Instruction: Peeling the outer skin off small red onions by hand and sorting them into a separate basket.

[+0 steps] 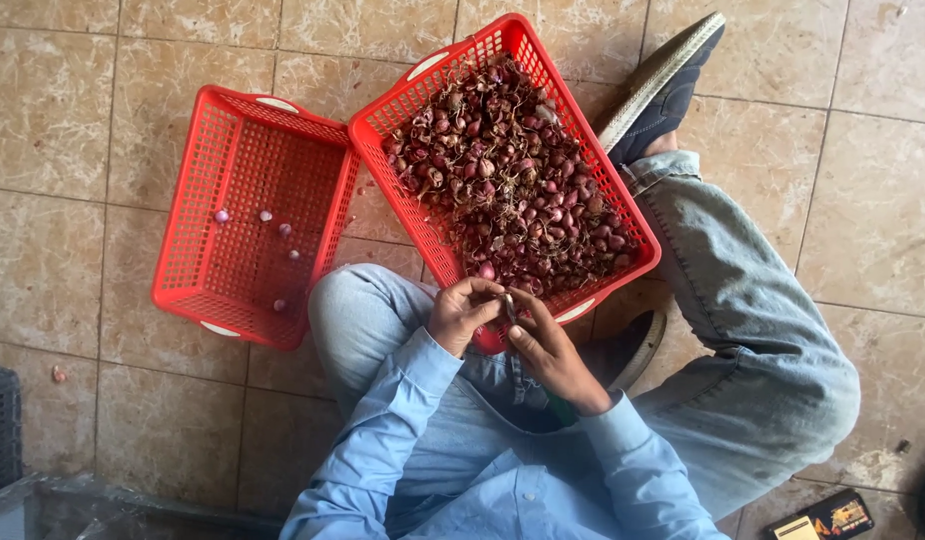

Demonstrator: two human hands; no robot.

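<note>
Beige marbled floor tiles [103, 90] with dark grout lines fill the head view, and a person sits on them cross-legged in pale jeans and a light blue shirt, one dark shoe [665, 88] stretched out beyond the baskets.

Two red plastic baskets lie side by side on the floor in front of the knees, their near corners touching. The right-hand basket [573, 110] is heaped with small reddish-purple shallots [513, 185], dry skins and wispy roots still on them. The left-hand basket [188, 215] holds only a handful of pale, peeled-looking bulbs [266, 215], scattered well apart on its mesh bottom.

Both hands meet just over the near edge of the full basket. The left hand [461, 312] has its grip pinched around a small shallot [506, 302], fingers curled over it. The right hand [545, 345] closes its grip on the same bulb from the other side, thumb pressed forward; whether it also holds a small blade cannot be told, since the spot is tiny and shadowed.

Judging by the two baskets, the peeling has barely begun: a few bulbs are finished and the large heap remains untouched. A small dark packet [823, 518] lies on the floor at the lower right.
</note>
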